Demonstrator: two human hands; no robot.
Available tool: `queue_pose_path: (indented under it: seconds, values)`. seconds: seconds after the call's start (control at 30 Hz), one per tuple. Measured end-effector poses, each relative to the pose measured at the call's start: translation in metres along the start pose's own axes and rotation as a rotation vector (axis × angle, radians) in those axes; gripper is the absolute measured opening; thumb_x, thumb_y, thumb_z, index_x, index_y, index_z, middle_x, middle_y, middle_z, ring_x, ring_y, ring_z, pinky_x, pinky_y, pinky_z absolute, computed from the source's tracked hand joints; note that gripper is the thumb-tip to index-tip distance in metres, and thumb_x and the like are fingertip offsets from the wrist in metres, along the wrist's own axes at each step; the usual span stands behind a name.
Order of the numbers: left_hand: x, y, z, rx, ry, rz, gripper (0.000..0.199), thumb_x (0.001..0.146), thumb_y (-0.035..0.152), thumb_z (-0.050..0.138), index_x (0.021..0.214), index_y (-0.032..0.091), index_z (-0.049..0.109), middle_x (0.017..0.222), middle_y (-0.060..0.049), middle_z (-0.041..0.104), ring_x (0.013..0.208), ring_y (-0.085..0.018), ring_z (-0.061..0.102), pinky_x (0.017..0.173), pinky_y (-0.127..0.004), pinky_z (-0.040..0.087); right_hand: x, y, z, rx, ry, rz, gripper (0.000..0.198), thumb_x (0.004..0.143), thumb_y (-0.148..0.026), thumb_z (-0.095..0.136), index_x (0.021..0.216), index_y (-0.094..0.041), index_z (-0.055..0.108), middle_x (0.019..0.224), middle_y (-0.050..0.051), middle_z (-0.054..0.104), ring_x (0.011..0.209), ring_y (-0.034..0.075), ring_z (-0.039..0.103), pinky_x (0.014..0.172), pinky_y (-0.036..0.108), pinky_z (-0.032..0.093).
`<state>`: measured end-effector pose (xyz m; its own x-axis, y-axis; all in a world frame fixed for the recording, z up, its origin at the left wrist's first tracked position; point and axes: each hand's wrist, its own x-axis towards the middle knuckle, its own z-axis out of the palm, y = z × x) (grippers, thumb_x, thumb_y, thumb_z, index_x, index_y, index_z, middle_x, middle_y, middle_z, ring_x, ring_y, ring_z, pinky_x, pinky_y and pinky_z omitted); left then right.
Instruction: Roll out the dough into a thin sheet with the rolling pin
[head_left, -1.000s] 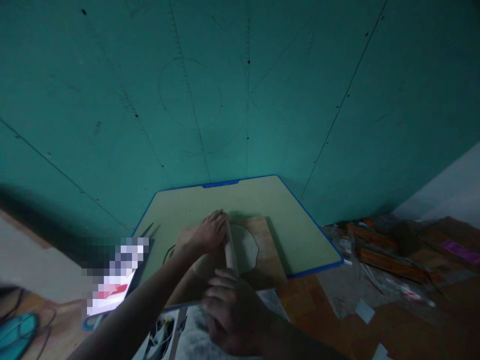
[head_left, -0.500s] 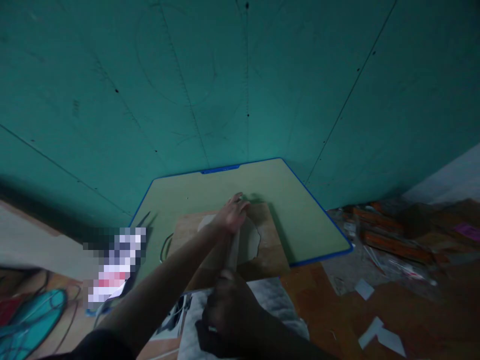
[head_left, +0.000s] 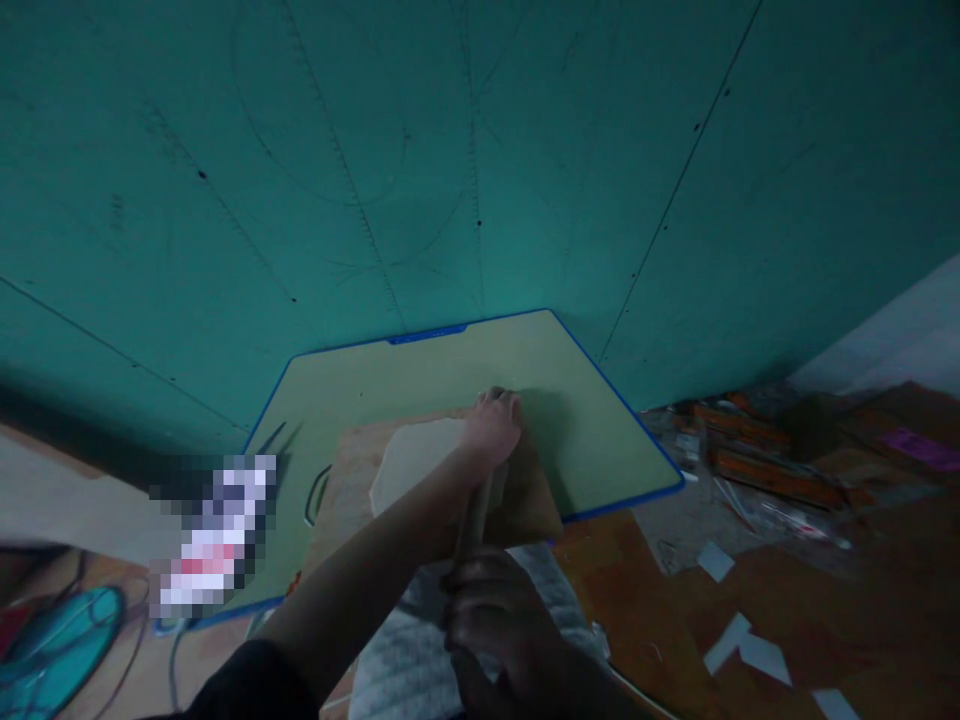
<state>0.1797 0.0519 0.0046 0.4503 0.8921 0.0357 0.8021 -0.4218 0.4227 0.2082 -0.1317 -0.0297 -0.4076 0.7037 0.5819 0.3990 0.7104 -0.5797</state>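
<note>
A flat, pale sheet of dough (head_left: 412, 462) lies on a wooden board (head_left: 349, 480), partly covered by my left forearm. Across its right side runs a wooden rolling pin (head_left: 473, 520), pointing away from me. My left hand (head_left: 495, 428) is closed over the pin's far end, near the board's back right corner. Around the near end, just off the board's front edge, my right hand (head_left: 495, 610) is wrapped in a fist. Most of the pin's far half is hidden under the left hand and wrist.
Beneath the board is a pale, blue-edged tabletop (head_left: 600, 440) against a green wall (head_left: 420, 180). A handle-like metal loop (head_left: 315, 497) shows left of the board. Grey quilted cloth (head_left: 397, 655) lies below. Paper pieces (head_left: 763, 655) and wood scraps (head_left: 787, 480) litter the floor at right.
Both hands and the rolling pin have shifted right across the dough, uncovering more of its left part. The camera view has also turned slightly.
</note>
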Motion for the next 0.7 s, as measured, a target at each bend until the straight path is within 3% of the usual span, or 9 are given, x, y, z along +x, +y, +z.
queue_pose_path:
  seconds: [0.17,0.23,0.33,0.53,0.7]
  values:
    - [-0.001,-0.015,-0.003,-0.016,0.006,0.035,0.039,0.088,0.006,0.038,0.118,0.016,0.061,0.12,-0.012,0.061,0.109,-0.023,0.062,0.097,-0.035,0.048,0.057,0.001,0.004,-0.252,-0.444,-0.22,0.025,0.078,-0.043,0.059,0.07,-0.02,0.064,0.064,0.001,0.067,0.061,0.018,0.062,0.06,0.032,0.048]
    - [0.0,-0.019,-0.002,-0.02,0.012,0.039,0.039,0.09,0.007,0.036,0.12,0.016,0.06,0.122,-0.012,0.061,0.11,-0.022,0.062,0.1,-0.034,0.046,0.073,0.001,0.009,-0.309,-0.499,-0.193,0.025,0.081,-0.042,0.058,0.08,-0.019,0.069,0.07,0.003,0.071,0.064,0.019,0.064,0.058,0.032,0.048]
    - [0.0,-0.02,0.0,-0.027,0.029,0.021,0.039,0.092,0.01,0.033,0.124,0.015,0.056,0.124,-0.012,0.06,0.114,-0.022,0.059,0.102,-0.035,0.045,0.076,-0.002,0.016,-0.332,-0.449,-0.109,0.028,0.085,-0.041,0.055,0.086,-0.018,0.072,0.072,0.005,0.073,0.065,0.021,0.066,0.056,0.033,0.048]
    - [0.0,-0.002,0.002,-0.043,0.02,0.01,0.041,0.086,0.007,0.04,0.121,0.018,0.056,0.123,-0.011,0.059,0.116,-0.023,0.056,0.102,-0.036,0.045,0.042,0.0,0.024,-0.309,-0.149,-0.116,0.029,0.084,-0.029,0.057,0.057,-0.02,0.064,0.049,0.0,0.063,0.052,0.018,0.058,0.066,0.038,0.049]
    - [-0.003,0.017,0.0,0.044,-0.006,-0.02,0.046,0.082,0.005,0.042,0.124,0.017,0.055,0.124,-0.014,0.057,0.115,-0.027,0.054,0.099,-0.04,0.045,0.019,0.002,0.025,-0.308,-0.012,-0.063,0.027,0.08,-0.022,0.058,0.053,-0.022,0.058,0.043,-0.001,0.056,0.054,0.017,0.053,0.074,0.037,0.047]
